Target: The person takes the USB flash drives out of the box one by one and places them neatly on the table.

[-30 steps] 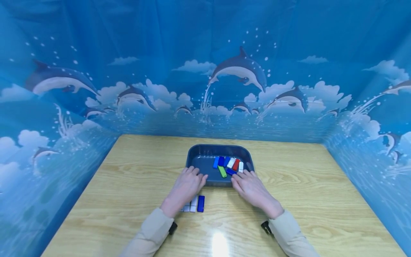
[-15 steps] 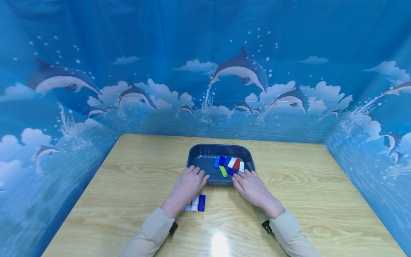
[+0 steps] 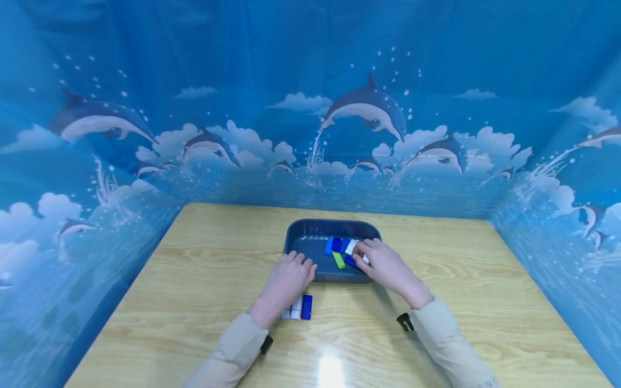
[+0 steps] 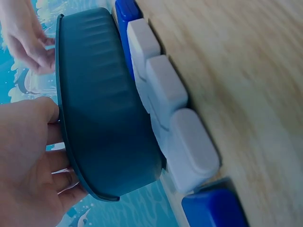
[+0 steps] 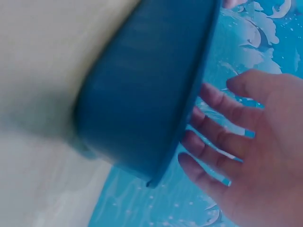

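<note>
Wood-grain table [image 3: 485, 291], dark tray [image 3: 335, 277] atop, dolphin-print backdrop [image 3: 271, 59] on three sides

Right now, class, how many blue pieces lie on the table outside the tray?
2: one blue piece right of the white pieces, another blue piece at their left end, seen only in the left wrist view. The left arm may hide more.

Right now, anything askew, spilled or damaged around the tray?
I see nothing spilled or damaged. Mildly askew: the green block in the tray slants, while the dark blue block and white blocks on the table sit side by side.
</note>
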